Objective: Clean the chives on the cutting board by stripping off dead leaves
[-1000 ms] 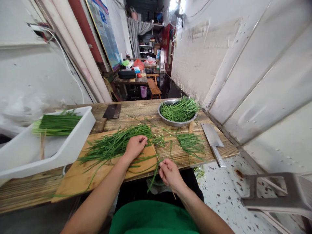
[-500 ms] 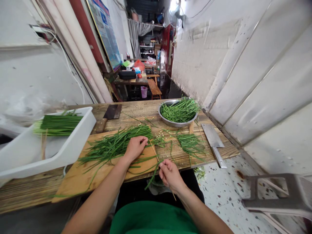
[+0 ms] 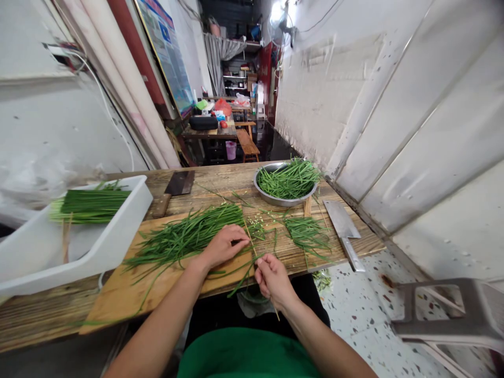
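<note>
Left hand (image 3: 223,244) rests on chives (image 3: 189,236) on board (image 3: 118,294); right hand (image 3: 271,278) pinches thin stick (image 3: 252,242) just beside, hands close.

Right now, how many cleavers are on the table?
2: a dark cleaver at the far left-centre, and a shiny cleaver near the right edge, beside the bowl.

Left hand (image 3: 223,245) reaches forward, palm down, fingers curled; right hand (image 3: 272,278) nearer, fist closed in a grip.

Left hand (image 3: 223,245) nearer right hand (image 3: 272,278)
</note>
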Available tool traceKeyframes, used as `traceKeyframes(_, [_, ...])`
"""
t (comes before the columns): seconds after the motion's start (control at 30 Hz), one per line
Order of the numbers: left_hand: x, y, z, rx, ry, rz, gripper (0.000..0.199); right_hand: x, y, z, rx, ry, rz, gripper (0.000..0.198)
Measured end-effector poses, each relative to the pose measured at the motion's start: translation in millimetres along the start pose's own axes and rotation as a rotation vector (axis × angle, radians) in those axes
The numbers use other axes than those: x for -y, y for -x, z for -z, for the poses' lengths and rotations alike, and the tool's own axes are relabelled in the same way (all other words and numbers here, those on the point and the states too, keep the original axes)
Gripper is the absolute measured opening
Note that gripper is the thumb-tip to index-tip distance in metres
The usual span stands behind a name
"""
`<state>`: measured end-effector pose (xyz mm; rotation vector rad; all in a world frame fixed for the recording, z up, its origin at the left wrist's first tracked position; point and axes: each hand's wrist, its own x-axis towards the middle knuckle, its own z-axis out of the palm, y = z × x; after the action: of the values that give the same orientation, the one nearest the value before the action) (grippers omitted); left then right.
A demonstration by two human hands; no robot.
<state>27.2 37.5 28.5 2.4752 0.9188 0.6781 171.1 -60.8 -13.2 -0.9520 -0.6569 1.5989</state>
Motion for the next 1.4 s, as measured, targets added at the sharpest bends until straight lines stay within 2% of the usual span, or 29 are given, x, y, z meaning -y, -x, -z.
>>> traceKeyframes(0.1, [-5,0,2,0.111,0.060,-0.089,0.020,0,-2,-2,-0.005,-0.016,0.003,0.037])
traceKeyframes(0.13, [-5,0,2,0.109,0.057,-0.090,0.021,0,-2,-2,-0.003,-0.019,0.008,0.036])
traceKeyframes(0.17, [-3,1,2,0.066,0.033,-0.067,0.021,-1,-2,-2,-0.002,-0.020,0.014,0.036])
traceKeyframes(0.27, [9,2,1,-0.193,-0.146,0.095,0.025,-4,-1,0,-0.003,-0.018,0.019,0.035])
traceKeyframes(0.33, [18,2,-2,-0.281,-0.273,0.185,0.024,-5,1,1,-0.010,-0.012,0.010,0.035])
traceKeyframes(0.47, [29,3,-6,-0.252,-0.402,0.240,0.017,-7,3,3,-0.009,0.000,-0.005,0.035])
traceKeyframes(0.63, [26,1,-8,-0.250,-0.456,0.254,0.020,-8,5,5,0.000,0.008,-0.001,0.035])
traceKeyframes(0.87, [20,-1,-8,-0.352,-0.306,0.285,0.020,-10,7,7,0.015,0.010,-0.002,0.034])
traceKeyframes(1.07, [27,-2,-11,-0.312,-0.064,0.385,0.027,-13,7,9,0.036,0.023,0.004,0.035])
traceKeyframes(1.4, [27,-3,-10,-0.303,-0.003,0.437,0.026,-9,8,6,0.031,0.035,-0.017,0.037])
